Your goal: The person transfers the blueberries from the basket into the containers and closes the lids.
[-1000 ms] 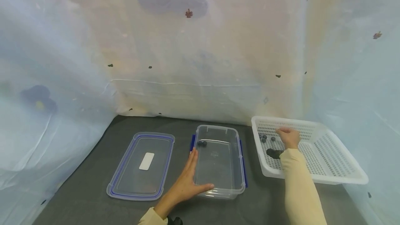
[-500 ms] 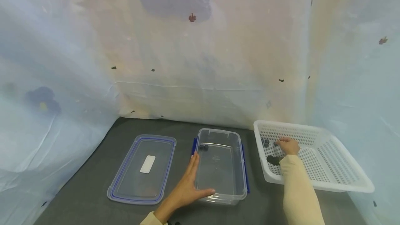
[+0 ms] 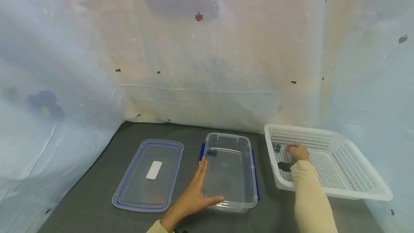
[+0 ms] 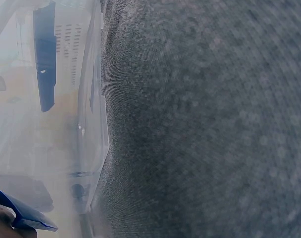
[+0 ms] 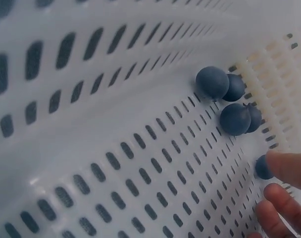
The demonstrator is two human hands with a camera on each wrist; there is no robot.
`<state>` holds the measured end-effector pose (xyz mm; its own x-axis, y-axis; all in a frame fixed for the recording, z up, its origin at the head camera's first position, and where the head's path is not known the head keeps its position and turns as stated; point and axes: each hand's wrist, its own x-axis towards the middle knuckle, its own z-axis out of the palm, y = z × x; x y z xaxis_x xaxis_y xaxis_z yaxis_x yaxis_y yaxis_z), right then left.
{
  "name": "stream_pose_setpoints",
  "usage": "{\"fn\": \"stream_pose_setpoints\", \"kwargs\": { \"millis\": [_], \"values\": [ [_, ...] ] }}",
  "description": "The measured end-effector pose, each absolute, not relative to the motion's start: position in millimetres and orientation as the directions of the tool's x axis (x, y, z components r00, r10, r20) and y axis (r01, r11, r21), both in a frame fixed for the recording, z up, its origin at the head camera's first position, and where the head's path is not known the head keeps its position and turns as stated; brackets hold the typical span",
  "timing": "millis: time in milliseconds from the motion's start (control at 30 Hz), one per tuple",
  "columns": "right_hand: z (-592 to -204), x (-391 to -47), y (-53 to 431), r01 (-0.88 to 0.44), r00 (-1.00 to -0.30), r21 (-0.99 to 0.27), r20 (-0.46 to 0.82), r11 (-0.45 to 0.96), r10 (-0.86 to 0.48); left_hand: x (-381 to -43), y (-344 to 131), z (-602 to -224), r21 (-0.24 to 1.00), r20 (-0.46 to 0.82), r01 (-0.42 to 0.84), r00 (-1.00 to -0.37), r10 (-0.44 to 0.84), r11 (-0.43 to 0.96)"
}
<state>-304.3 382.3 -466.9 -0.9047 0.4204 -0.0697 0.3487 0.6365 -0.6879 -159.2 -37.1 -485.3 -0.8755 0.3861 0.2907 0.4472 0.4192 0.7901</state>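
Note:
My right hand (image 3: 298,151) reaches into a white perforated basket (image 3: 359,190), its thumb and finger pinching a blueberry (image 5: 263,167) close to the basket floor. Several more blueberries (image 5: 234,119) lie beyond the fingertips, bunched near the basket wall. My left hand (image 3: 194,191) is spread along the near left corner of a clear plastic container (image 3: 231,182), thumb across its front rim. In the left wrist view its fingertips (image 4: 4,220) are at a blue side latch (image 4: 29,218). Two blueberries (image 3: 212,152) sit inside the container at its far left.
A clear lid (image 3: 132,186) with a blue seal and a white label (image 3: 153,170) lies left of the container. All stand on a dark grey cloth surface (image 3: 191,136). A patterned pale curtain (image 3: 200,107) encloses the back and sides.
My right hand has lowered into the basket and closed its fingertips around one blueberry. The left hand keeps its place at the container, while the head view has shifted slightly.

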Motion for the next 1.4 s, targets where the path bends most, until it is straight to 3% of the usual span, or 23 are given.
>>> {"fn": "stream_pose_setpoints", "kwargs": {
  "millis": [400,867,1100,1400],
  "values": [
    [-470.5,-303.0,383.1,0.344,-0.904,-0.679,-0.054,0.648,0.424,-159.3,-36.9,-486.0,0.795,0.296,0.448,-0.875,0.384,0.409],
    [-458.9,-296.6,378.3,0.291,-0.942,-0.631,-0.059,0.719,0.33,-159.0,-36.5,-486.4,0.785,0.29,0.447,-0.877,0.383,0.429],
    [-452.8,-300.7,380.0,0.221,-0.951,-0.603,0.041,0.766,0.307,-158.6,-35.5,-486.3,0.795,0.28,0.438,-0.879,0.386,0.42],
    [-427.4,-307.0,377.0,0.118,-0.945,-0.66,0.156,0.742,0.288,-161.0,-36.4,-486.7,0.793,0.285,0.439,-0.88,0.379,0.423]
  ]
}}
